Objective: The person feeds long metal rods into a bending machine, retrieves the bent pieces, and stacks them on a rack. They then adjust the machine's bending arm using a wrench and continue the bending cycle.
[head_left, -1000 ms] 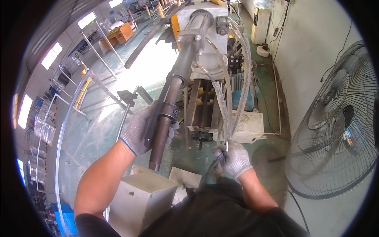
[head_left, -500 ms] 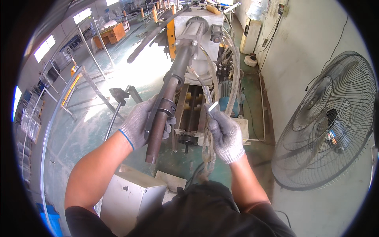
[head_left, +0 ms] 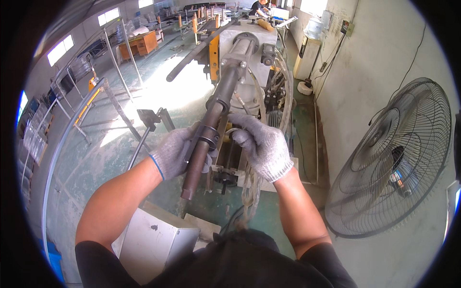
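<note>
A long dark steel rod (head_left: 207, 129) juts toward me from a grey machine (head_left: 249, 53), with a collar around it near my hands. My left hand (head_left: 175, 151), in a grey knit glove, wraps around the rod just below the collar. My right hand (head_left: 261, 144), gloved the same, reaches in from the right, its fingers curled at the rod beside the collar and over a thin curved metal piece. A bundle of clear hoses (head_left: 249, 192) hangs under the right hand. Whether the right hand grips the metal piece is unclear.
A large floor fan (head_left: 398, 158) stands at the right against a pale wall. A grey metal box (head_left: 158, 240) sits below my left arm. A bent metal tube frame (head_left: 72, 129) and a small stand (head_left: 149, 117) stand on the green floor at left. Workbenches lie far back.
My right hand has risen from low beside the hoses to the rod's collar. The left hand has kept its hold on the rod. The view has tilted upward.
</note>
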Available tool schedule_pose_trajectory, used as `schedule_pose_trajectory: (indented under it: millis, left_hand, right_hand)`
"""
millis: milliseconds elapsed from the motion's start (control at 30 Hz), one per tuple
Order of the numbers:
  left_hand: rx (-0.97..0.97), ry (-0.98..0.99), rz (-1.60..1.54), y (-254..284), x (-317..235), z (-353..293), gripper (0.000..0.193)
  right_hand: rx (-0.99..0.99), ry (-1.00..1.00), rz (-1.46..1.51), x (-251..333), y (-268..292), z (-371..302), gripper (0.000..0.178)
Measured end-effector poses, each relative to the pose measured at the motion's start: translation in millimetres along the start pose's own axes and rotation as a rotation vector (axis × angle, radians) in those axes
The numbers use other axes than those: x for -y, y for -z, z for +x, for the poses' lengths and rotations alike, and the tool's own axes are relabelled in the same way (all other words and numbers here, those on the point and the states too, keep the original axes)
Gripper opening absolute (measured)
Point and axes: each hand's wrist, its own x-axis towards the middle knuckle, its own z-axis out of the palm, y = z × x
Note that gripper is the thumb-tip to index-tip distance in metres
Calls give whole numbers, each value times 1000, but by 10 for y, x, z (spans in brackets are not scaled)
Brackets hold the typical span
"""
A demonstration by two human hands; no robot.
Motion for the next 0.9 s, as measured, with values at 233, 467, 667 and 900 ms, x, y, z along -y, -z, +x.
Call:
schedule_pose_trajectory:
  millis: [233, 467, 667, 900]
  left_hand:
    - [84, -30, -3, 106, 45, 45, 60]
    - [154, -52, -124, 133, 125, 101, 58]
    - [132, -50, -117, 116, 125, 85, 55]
    - [59, -78, -161, 59, 161, 88, 65]
  right_hand:
    - [84, 69, -36, -80, -129, 174, 18]
    - [109, 154, -116, -156, -206, 223, 15]
    - [234, 361, -214, -178, -97, 427, 21]
    - [410, 596, -213, -205, -35, 766, 23]
